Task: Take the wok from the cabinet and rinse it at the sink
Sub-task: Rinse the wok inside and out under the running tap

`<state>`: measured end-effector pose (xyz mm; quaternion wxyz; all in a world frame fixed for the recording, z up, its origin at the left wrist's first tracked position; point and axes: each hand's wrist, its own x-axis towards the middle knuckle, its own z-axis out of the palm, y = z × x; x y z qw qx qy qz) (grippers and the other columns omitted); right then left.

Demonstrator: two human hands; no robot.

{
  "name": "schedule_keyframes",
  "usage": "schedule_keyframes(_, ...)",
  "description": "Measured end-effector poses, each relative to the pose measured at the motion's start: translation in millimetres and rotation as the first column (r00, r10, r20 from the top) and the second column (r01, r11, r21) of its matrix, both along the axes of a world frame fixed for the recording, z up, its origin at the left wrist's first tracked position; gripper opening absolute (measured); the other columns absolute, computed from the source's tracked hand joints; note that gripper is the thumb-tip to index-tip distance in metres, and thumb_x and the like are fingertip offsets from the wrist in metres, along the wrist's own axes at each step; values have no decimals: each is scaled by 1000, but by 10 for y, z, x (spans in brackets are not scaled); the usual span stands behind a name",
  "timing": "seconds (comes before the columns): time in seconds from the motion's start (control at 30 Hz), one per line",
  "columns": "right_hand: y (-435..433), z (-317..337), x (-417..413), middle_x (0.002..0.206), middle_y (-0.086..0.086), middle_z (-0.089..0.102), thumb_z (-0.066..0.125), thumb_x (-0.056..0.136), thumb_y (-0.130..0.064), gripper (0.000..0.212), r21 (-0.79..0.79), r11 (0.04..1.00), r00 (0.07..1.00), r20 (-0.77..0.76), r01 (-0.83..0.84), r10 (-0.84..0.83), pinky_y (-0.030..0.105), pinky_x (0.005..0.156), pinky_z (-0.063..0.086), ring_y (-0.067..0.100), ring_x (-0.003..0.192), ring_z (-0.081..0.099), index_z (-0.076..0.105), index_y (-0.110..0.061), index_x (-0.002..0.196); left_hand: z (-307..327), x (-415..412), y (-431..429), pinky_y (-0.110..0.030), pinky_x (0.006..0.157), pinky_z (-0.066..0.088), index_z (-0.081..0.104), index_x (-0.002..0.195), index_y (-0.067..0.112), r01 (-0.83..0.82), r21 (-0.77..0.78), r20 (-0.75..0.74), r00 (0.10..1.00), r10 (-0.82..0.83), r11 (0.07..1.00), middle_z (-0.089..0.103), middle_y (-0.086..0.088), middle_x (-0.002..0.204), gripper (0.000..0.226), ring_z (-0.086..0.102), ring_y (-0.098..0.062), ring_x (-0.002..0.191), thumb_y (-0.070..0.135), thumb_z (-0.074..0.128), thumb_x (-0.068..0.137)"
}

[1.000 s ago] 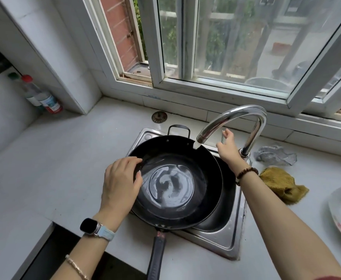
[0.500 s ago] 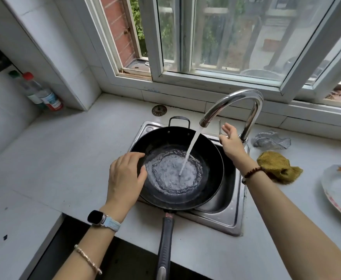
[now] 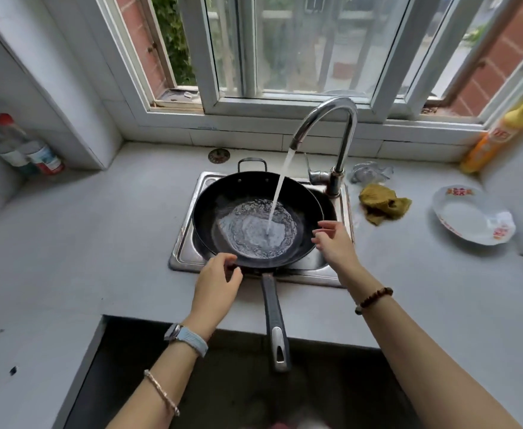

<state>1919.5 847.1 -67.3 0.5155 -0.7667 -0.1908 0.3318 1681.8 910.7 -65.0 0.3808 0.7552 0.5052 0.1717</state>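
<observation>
1. Two hands are working at the wok (image 3: 223, 196); clock positions are being read from its centre, with 12 o'clock toward the window.
2. The long handle (image 3: 274, 308) is projecting at 6 o'clock, past the counter edge toward the person. Nothing is gripping it.
3. The left hand (image 3: 217, 283) is sitting at the rim around 7 o'clock, just beside the handle root, fingers curled. Whether it is pinching the rim or only touching it cannot be told.
4. The right hand (image 3: 334, 243) is hovering at about 4 o'clock, just beside the rim, fingers relaxed and spread, gripping nothing.
5. The wok is lying across the sink (image 3: 186, 252), covering most of the basin, with water pooling in its bottom.
6. Handling judgement: the wok is looking like rigid dark metal, probably heavy, and the pooling water is adding weight that will be sloshing once tilted. The wet inner wall is likely slippery, so the rim is offering a poor hold.
7. Recommended hold: the textured long handle at 6 o'clock is giving the firmest grip; the small loop handle (image 3: 252, 164) at 12 o'clock is serving as a second support for tipping.
8. The faucet (image 3: 344, 119), standing at 2 o'clock, is running, and its water stream (image 3: 280, 187) is landing slightly toward 3 o'clock of centre.
</observation>
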Motion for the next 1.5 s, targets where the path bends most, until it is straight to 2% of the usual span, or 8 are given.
schedule_keyframes(0.23,-560,-190,-890,83,8,54,52,95,-14,15,-198,972,963,-258,-128,74,22,56,51,16,62,57,45,-7,106,-324,-20,-352,-21,66,42,62,97,18,48,-461,6,999,-51,886,63,3,93,11,58,-13,90,26,54,95)
schedule_keyframes(0.4,-730,-151,-1345,69,11,61,60,89,-32,26,-211,917,873,-435,-338,222,38,61,58,21,58,63,55,-7,94,-392,70,-477,-29,73,41,66,85,15,77,-644,70,997,-42,761,62,-3,86,28,55,-17,83,31,48,98)
schedule_keyframes(0.63,-691,-57,-1528,59,9,53,51,93,-12,10,-154,945,850,-497,-287,177,25,44,53,14,44,56,52,-3,97,-312,323,-451,-12,33,29,57,66,9,-2,-787,71,993,95,617,52,-2,42,35,39,-9,26,28,58,94)
schedule_keyframes(0.77,-649,-130,-1576,50,5,50,50,92,-10,12,-156,974,874,-481,-162,68,22,37,45,11,35,49,50,-5,103,-315,381,-440,-12,30,31,60,78,4,23,-874,79,992,95,486,67,-14,74,33,40,-18,25,33,59,93)
schedule_keyframes(0.83,-654,-170,-1613,53,6,51,49,91,-13,24,-186,974,900,-434,-128,36,21,37,42,11,35,47,51,1,109,-342,403,-438,-15,31,33,58,82,0,45,-870,106,990,97,492,73,-15,90,33,47,-22,36,31,58,94)
schedule_keyframes(1.13,-709,-201,-1694,50,0,46,45,96,-17,12,-112,992,820,-572,-53,-20,24,39,38,11,40,41,50,-8,90,-320,450,-438,-13,32,32,49,72,6,84,-701,-4,993,-122,709,53,-7,62,35,47,-11,35,30,54,97)
schedule_keyframes(1.37,-630,-234,-1772,50,2,49,49,94,-14,9,-97,994,828,-560,-40,-22,24,40,40,12,38,44,53,-6,94,-322,347,-385,-18,34,35,49,75,3,93,-739,-5,989,-145,667,51,-8,57,41,43,-14,29,38,51,97)
schedule_keyframes(1.5,-469,-273,-1910,62,11,58,54,88,-15,22,-152,986,900,-437,-66,-7,23,40,44,14,37,51,54,-3,106,-347,185,-265,-33,60,48,55,83,7,119,-788,71,992,-103,604,65,-20,77,41,58,-27,62,47,53,94)
